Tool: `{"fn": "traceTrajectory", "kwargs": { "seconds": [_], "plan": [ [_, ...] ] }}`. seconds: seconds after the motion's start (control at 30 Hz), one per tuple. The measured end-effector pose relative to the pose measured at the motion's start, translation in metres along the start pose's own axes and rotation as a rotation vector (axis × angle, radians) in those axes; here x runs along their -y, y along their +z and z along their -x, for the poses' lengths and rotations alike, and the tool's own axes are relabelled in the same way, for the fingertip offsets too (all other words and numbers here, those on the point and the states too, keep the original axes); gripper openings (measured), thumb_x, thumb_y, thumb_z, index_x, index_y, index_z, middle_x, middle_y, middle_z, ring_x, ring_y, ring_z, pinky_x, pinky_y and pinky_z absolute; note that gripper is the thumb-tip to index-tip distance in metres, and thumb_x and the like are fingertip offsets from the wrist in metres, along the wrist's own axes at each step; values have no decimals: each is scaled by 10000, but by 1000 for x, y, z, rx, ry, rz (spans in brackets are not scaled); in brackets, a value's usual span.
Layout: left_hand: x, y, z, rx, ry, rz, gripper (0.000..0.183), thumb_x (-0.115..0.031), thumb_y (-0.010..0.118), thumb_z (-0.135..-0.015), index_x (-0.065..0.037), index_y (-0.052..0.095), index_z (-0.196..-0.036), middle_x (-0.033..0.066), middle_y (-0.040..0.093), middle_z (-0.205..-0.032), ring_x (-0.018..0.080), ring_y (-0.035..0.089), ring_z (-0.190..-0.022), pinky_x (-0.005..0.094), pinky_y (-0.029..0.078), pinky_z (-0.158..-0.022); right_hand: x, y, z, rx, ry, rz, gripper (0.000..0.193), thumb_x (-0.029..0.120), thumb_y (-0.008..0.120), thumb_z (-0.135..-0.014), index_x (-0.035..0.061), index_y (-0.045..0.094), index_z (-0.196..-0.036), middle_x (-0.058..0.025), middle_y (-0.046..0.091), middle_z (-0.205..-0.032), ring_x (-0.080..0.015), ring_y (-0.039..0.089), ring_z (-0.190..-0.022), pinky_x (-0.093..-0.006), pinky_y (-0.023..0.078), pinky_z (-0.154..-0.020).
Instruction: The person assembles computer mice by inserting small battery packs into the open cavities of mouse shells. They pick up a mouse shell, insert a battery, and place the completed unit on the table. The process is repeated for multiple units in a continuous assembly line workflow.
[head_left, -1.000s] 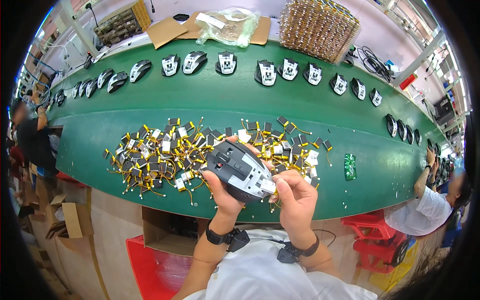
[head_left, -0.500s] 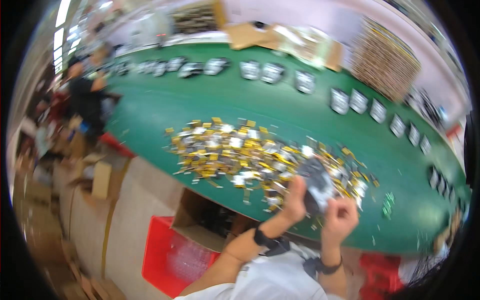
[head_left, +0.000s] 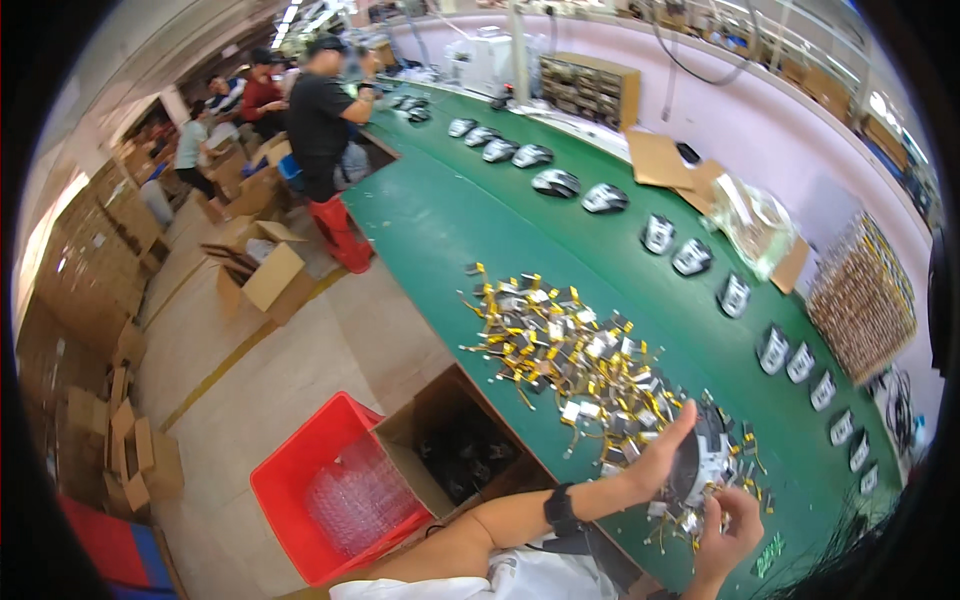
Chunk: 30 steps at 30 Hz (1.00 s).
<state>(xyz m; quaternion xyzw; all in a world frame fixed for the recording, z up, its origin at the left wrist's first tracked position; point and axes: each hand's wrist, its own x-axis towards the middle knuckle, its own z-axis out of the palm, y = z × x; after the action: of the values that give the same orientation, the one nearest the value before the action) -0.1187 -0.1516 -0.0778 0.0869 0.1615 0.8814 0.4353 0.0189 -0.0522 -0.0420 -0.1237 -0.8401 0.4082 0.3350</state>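
My left hand point(head_left: 660, 458) grips a black-and-silver mouse-shaped housing point(head_left: 712, 452) by its side, with the thumb raised along the edge. My right hand point(head_left: 728, 532) is closed, with thumb and finger pinched at the near end of the housing; what lies between the fingertips is too small to make out. Under and beyond both hands spreads a heap of small silver and dark battery packs point(head_left: 590, 350) with yellow tape and short wires. A little green bundle point(head_left: 768, 555) lies on the table beside my right hand.
Similar housings point(head_left: 605, 198) stand in a curved row along the far side of the green table point(head_left: 420, 215). Left of me are a red bin point(head_left: 290, 500) with bubble wrap and an open carton point(head_left: 400, 425) of dark items. A worker in black point(head_left: 322, 125) stands at the far left.
The view has swung left, so more of the aisle and other workers show. Both hands stay at the housing, which now appears farther right and lower in the picture.
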Motion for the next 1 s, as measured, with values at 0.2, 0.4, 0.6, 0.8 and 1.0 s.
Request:
{"fn": "traceTrajectory", "kwargs": {
  "seconds": [0.2, 0.4, 0.6, 0.8, 1.0],
  "plan": [
    [-15, 10, -7, -84, -19, 16, 561, -619, 403, -979, -104, 624, -983, 43, 673, -853, 149, 663, -724, 289, 551, -652, 9, -6, -40, 146, -556, 247, 197, -8, 771, -773, 23, 727, -963, -122, 701, -919, -218, 677, -765, -281, 541, -636],
    [-11, 6, -7, -157, -38, 37, 488, -608, 481, -959, -147, 638, -923, -14, 654, -835, 92, 617, -701, 244, 503, -631, 35, -8, -50, 237, -658, 194, 191, 20, 804, -756, 50, 746, -935, -100, 705, -902, -195, 666, -694, -282, 527, -580],
    [-8, 11, -9, -151, -61, 37, 472, -580, 451, -983, -150, 637, -923, -5, 665, -825, 101, 628, -693, 244, 509, -618, 43, -17, -57, 456, -133, -22, 147, 10, 799, -756, 41, 718, -876, -66, 633, -827, -132, 602, -644, -248, 448, -529],
    [-11, 7, -10, -120, -31, -157, 513, -608, 403, -989, -154, 636, -940, -16, 653, -832, 83, 624, -717, 224, 497, -634, 37, -12, -72, 542, -25, -99, 171, 18, 809, -746, 18, 646, -796, -46, 556, -813, -104, 545, -669, -266, 443, -568],
    [-7, 5, -9, -99, -67, -45, 533, -621, 400, -983, -144, 635, -943, -7, 642, -813, 88, 617, -695, 225, 496, -605, 48, -8, -52, 348, -214, 71, 176, 49, 820, -744, 31, 693, -864, -112, 653, -879, -225, 642, -760, -318, 511, -650]
  ]
}}
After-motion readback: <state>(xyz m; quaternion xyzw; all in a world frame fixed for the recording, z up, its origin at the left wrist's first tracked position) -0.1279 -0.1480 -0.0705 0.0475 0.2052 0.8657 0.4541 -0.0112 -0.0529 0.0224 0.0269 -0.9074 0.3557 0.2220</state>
